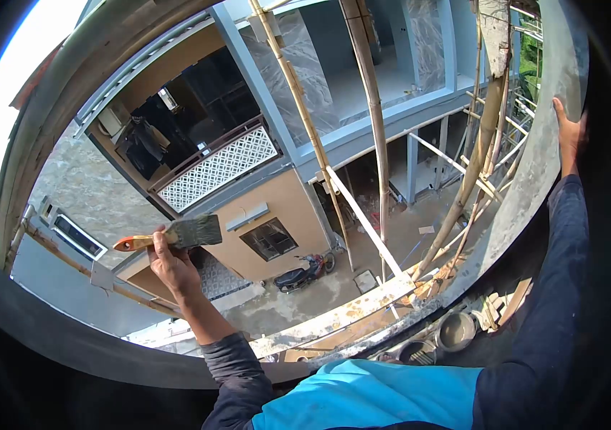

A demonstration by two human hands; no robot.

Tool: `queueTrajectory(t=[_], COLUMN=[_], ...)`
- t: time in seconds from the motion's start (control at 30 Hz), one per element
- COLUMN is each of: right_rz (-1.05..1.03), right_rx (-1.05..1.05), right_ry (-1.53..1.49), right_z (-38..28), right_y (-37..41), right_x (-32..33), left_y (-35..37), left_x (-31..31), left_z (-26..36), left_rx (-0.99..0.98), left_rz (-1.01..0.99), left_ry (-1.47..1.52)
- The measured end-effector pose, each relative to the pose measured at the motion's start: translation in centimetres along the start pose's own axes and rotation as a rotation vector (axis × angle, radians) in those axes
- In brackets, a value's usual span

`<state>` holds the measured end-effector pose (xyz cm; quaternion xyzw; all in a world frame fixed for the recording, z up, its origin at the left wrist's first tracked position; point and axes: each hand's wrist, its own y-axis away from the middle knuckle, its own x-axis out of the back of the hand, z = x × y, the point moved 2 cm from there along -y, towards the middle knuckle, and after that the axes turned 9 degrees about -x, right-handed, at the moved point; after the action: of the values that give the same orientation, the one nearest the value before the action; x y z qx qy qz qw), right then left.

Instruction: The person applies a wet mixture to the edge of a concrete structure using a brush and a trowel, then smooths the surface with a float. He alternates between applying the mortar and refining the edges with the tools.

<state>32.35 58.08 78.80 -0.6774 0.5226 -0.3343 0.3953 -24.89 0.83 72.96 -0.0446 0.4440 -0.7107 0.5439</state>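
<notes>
Orange-handled paintbrush (192, 232), wide and dark-bristled, in left hand (171, 269)

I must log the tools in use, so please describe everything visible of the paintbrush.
The paintbrush is flat and wide, with an orange handle that looks like wood and dark bristles. It lies nearly level, handle pointing left, bristles right, high above a courtyard. The left hand grips it from below, fingers wrapped round the handle. Nothing else touches it.

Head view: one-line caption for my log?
Above a courtyard, left hand holds a paintbrush; right hand rests on a grey wall beside bamboo scaffolding.
</notes>
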Motion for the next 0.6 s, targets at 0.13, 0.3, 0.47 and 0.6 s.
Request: queueTrajectory(t=[0.13, 0.3, 0.47, 0.6], right_rz=[-0.041, -0.081, 0.097, 0.359], right_rx=[0.083, 0.258, -0.021, 0.302], right_ry=[-0.105, -0.243, -0.165, -0.188], right_z=[0.8, 4.7, 0.7, -0.3], right_y=[-0.8, -2.0, 1.0, 1.4], right_x=[-1.5, -6.5, -1.7, -0.4], left_y=[14.3, 23.4, 24.6, 25.9], left_x=[3.2, 5.7, 1.7, 0.4], left_z=[-7.0, -7.5, -5.6, -6.1], left_rx=[0.245, 0.283, -0.063, 0.064], left_rz=[-0.011, -0.313, -0.714, -0.851], left_ry=[-0.422, -0.848, -1.232, -1.268])
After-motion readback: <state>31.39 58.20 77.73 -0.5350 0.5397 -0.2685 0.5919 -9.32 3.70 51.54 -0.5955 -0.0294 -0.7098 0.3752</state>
